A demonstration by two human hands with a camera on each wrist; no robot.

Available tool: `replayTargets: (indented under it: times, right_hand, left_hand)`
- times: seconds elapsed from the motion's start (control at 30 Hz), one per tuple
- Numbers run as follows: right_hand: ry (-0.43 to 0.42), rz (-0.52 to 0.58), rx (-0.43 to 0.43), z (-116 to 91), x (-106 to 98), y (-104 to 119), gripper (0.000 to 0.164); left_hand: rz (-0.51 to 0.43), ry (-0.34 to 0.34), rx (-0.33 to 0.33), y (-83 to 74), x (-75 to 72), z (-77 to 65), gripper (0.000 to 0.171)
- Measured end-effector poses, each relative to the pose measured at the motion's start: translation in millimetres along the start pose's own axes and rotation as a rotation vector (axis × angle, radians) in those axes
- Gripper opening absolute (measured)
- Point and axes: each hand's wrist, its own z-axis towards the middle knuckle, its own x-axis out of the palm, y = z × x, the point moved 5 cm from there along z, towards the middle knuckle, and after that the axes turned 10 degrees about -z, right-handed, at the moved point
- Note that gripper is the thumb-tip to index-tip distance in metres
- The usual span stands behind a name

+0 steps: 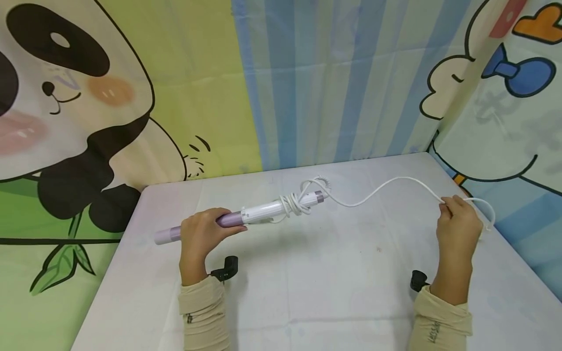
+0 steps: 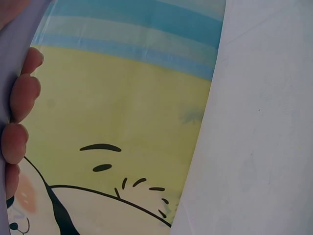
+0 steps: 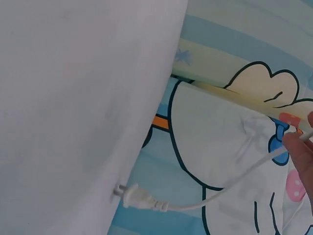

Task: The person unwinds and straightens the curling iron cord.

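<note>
1. A lilac-and-white hair styling iron [image 1: 259, 212] is held over the surface [image 1: 329, 273] by the left hand [image 1: 204, 233]; its lilac barrel [image 1: 230, 219] is enclosed by that grip.
2. The white cord [image 1: 293, 204] is partly wound around the iron's handle [image 1: 270, 210]; farther along, it is pinched in the right hand's [image 1: 458, 224] grip (near the surface's right edge).
3. Beyond that pinch, a two-pin plug [image 3: 139, 197] is carried at the cord's end.

A panda-printed backdrop [image 1: 281, 83], seemingly fabric, stands behind a white table [image 1: 316, 282].
</note>
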Motion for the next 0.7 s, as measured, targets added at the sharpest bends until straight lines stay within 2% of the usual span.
replayTargets:
  times: [0.1, 0.27, 0.4, 0.47, 0.53, 0.63, 0.7]
  right_hand:
    - [0.180, -0.076, 0.001, 4.8, 24.0, -12.3, 0.031]
    - [0.500, -0.185, -0.063, 4.9, 63.1, -32.8, 0.038]
    - [0.715, -0.231, -0.166, -2.7, 65.5, -26.6, 0.053]
    - [0.750, -0.247, -0.206, -5.4, 60.8, -19.4, 0.060]
    - [0.750, -0.244, -0.239, -8.1, 53.3, -10.0, 0.068]
    - [0.679, -0.183, -0.315, -15.1, 38.4, 15.0, 0.076]
    - [0.639, -0.099, -0.411, -22.9, 29.7, 37.9, 0.077]
  left_hand:
    - [-0.001, -0.011, 0.001, 1.0, -1.0, -0.1, 0.045]
    - [0.005, -0.022, 0.007, 2.6, -1.1, -0.4, 0.044]
    - [0.006, -0.014, 0.006, 2.7, 0.1, -0.1, 0.045]
    - [0.006, -0.009, 0.005, 2.7, 0.9, 0.2, 0.044]
    - [0.006, -0.009, 0.009, 2.1, 1.1, 0.4, 0.044]
    - [0.004, -0.008, 0.014, 1.6, 1.9, 0.9, 0.044]
    - [0.001, -0.006, 0.018, 1.3, 2.4, 1.4, 0.044]
